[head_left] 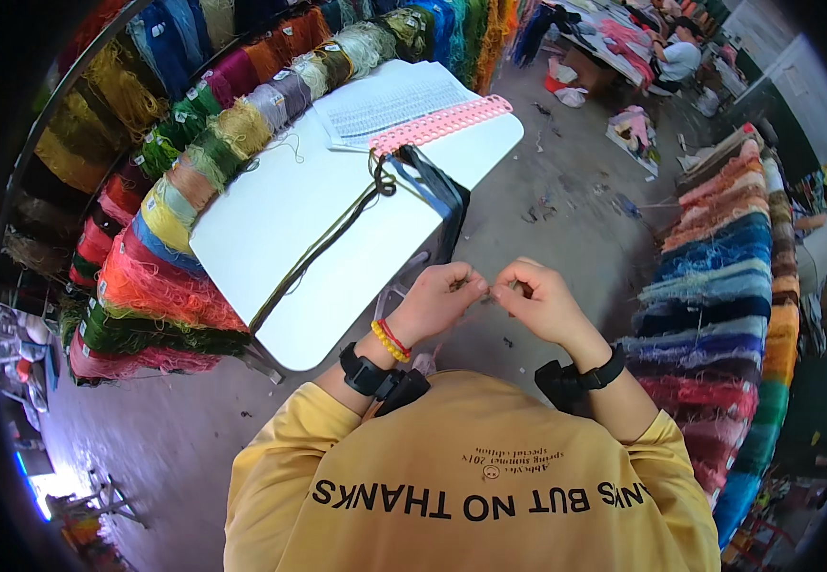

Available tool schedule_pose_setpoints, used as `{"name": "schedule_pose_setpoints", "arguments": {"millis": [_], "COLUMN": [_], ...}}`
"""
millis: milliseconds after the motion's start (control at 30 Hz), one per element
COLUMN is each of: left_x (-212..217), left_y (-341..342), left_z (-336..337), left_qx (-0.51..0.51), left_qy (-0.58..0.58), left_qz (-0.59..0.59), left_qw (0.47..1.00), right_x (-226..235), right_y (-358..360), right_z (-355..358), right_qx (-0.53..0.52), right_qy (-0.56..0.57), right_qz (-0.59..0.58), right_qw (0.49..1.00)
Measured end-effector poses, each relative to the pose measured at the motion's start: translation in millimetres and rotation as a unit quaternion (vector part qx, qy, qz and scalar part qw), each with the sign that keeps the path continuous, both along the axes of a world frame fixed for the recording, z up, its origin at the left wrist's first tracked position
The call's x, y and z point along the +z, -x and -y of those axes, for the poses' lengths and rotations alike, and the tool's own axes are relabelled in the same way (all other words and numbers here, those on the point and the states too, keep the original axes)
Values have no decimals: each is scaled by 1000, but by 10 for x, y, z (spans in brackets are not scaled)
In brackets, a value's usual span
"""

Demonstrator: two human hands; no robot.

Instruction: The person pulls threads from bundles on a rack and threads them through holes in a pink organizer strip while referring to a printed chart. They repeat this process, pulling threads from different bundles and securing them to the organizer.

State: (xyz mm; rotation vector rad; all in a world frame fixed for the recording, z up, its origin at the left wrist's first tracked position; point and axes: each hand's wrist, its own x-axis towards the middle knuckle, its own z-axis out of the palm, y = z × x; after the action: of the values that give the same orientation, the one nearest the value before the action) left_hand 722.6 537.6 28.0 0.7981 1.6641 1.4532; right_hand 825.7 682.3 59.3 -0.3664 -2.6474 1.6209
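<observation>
My left hand (430,301) and my right hand (544,301) are raised in front of my chest, just beyond the near right side of a white table. Thumb and fingers are pinched together on each, the fingertips almost meeting. Whatever lies between them is too small to make out. On the white table (337,310) rests a pink perforated strip (442,124) with dark threads looped at its near end. A long dark skein of thread (323,243) stretches across the tabletop, and a blue-black hank (450,205) hangs over the right edge.
Printed sheets (385,100) lie under the pink strip. Racks of colourful yarn hanks (171,276) curve along the left, and another yarn rack (709,276) stands on the right. At the far right a person (680,62) sits by a table. Scraps dot the grey floor (566,143).
</observation>
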Motion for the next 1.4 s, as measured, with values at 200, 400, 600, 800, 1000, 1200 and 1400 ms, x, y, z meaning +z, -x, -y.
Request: {"name": "schedule_pose_setpoints", "arguments": {"millis": [200, 400, 600, 800, 1000, 1200, 1400], "left_x": [-3, -102, 80, 562, 179, -120, -59], "left_y": [279, 411, 139, -150, 496, 990, 1069], "left_z": [-426, -766, -464, -189, -1188, -1600, -1754], "left_qx": [38, 189, 518, 701, 587, 551, 631], "left_qy": [-17, -66, -257, -435, -274, -309, -321], "left_qz": [145, 183, 154, 11, 197, 356, 321], "left_qw": [989, 963, 801, 565, 736, 689, 629], "right_x": [53, 31, 62, 834, 497, -4, -291], "right_y": [539, 1212, 2001, 3151, 3348, 3486, 3657], "right_z": [-598, -1483, -3045, -4216, -2261, -1658, -1474], "right_qx": [74, 310, 171, -72, 320, 443, 540], "right_qy": [378, 571, 185, 150, 79, 125, 93], "right_qz": [-1, 110, 86, -327, -186, 33, 84], "right_qw": [923, 752, 964, 930, 926, 887, 832]}}
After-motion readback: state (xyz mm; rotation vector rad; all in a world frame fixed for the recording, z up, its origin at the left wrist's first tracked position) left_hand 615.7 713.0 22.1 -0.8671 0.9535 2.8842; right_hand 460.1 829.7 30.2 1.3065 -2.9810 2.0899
